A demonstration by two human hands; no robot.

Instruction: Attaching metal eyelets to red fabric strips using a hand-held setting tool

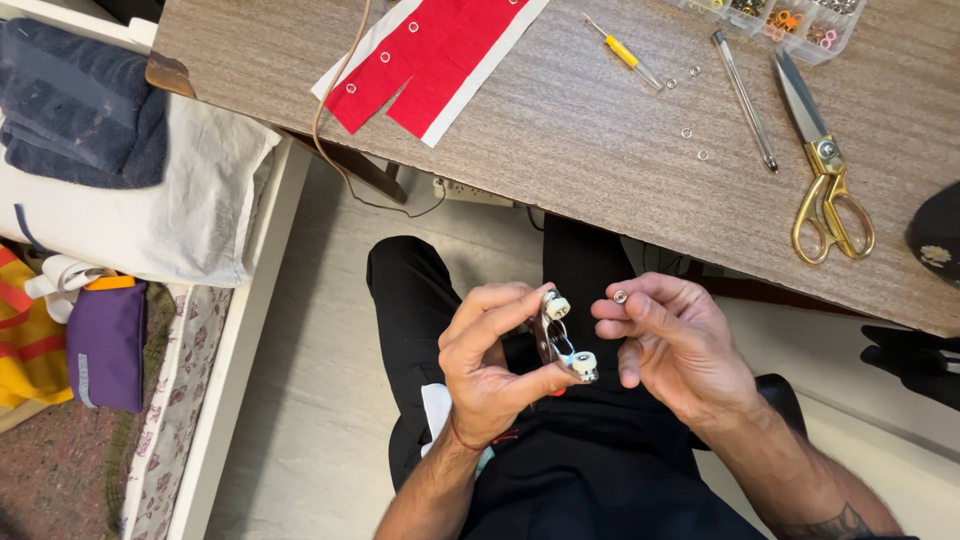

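My left hand (492, 360) grips a small metal eyelet plier (562, 340) with two white round heads, held upright over my lap. My right hand (668, 345) is just to its right and pinches a tiny silver eyelet (620, 297) between thumb and fingertip, a short gap from the plier's upper head. On the wooden table (600, 170) lies a red fabric strip (430, 55) with white edging and several eyelets set in it.
Gold-handled scissors (825, 170), a clear pen (745, 100), a yellow-handled small screwdriver (622, 52), loose eyelets (694, 143) and a compartment box (790, 18) of fittings lie on the table. A brown cord (330, 140) hangs off its edge. Folded cloths (120, 170) sit at left.
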